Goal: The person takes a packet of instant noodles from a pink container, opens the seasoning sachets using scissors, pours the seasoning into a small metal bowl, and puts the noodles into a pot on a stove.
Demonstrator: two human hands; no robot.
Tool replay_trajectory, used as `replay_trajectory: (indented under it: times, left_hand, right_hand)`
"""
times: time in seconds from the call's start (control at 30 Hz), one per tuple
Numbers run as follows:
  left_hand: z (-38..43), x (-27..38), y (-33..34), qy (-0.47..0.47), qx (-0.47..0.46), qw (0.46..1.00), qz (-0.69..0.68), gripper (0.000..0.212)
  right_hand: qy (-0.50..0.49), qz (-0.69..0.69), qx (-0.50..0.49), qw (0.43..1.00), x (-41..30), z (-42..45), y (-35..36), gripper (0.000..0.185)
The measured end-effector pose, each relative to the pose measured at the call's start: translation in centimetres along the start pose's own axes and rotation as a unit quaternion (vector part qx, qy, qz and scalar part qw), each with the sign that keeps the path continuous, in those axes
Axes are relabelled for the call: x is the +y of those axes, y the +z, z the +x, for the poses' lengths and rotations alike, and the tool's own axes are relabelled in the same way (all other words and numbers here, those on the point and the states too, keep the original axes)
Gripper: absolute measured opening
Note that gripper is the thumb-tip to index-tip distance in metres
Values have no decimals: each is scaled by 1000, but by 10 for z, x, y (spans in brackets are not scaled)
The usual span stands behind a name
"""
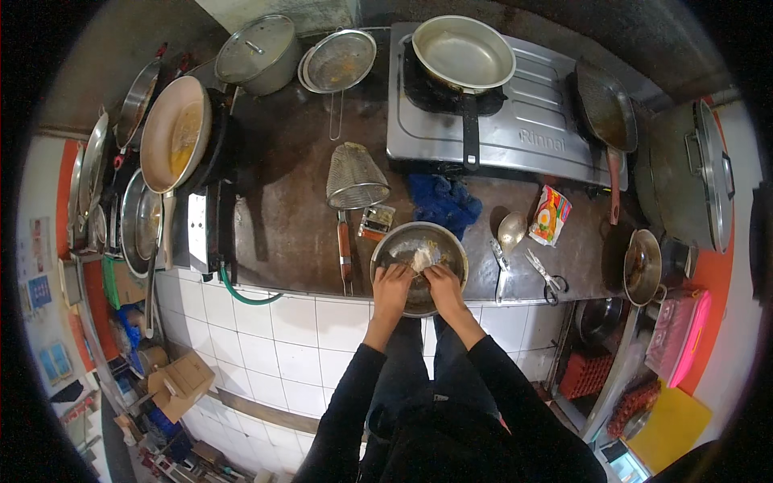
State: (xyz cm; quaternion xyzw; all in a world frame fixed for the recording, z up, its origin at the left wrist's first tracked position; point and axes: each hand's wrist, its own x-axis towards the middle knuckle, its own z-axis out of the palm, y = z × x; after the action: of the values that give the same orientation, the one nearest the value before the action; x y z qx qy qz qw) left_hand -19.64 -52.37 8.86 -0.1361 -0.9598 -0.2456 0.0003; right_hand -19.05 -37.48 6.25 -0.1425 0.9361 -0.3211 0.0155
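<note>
A round metal bowl (460, 256) sits at the counter's front edge, with a pale lump of food (423, 258) and yellowish bits inside. Both my hands reach over its near side. My left hand (392, 287) and my right hand (442, 286) have their fingertips bent close together at the pale food; whether they pinch some of it is too small to tell. Behind the bowl lies a crumpled blue cloth (444, 202). Left of it are a small clear packet (377, 221) and a deep wire mesh strainer (357, 178). To the right lie a metal ladle (512, 229), scissors (545, 276) and a printed food packet (550, 215).
A gas stove (537, 115) holds a metal pan (464, 54) and, at right, a dark pan (606, 105). Along the left stand a beige frying pan (176, 133) and a lidded pot (258, 54). A large pot (676, 169) and a small pan (642, 265) are at right.
</note>
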Motion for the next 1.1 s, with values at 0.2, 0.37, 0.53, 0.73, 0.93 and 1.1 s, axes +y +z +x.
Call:
replay_trajectory:
  times: [0.2,0.37,0.53,0.73,0.93,1.1]
  left_hand:
    - [-1,2,-2,-2,6,1000,-4,15]
    - [0,7,-4,-1,9,1000,18,14]
    - [0,7,-8,-14,11,999,33,14]
    - [10,16,-37,-6,6,1000,-17,26]
    - [45,-24,-49,-233,60,926,-291,21]
    - [66,-89,-6,-258,14,965,-51,38]
  right_hand:
    - [-14,-2,7,1000,1,-1,1,25]
    - [-17,2,15,1000,0,-1,1,24]
    - [39,-18,-80,996,-4,-2,0,25]
    - [144,45,-45,987,-9,-1,-1,14]
    - [301,394,-53,867,-4,-2,-42,17]
    - [349,369,94,856,52,-11,-87,21]
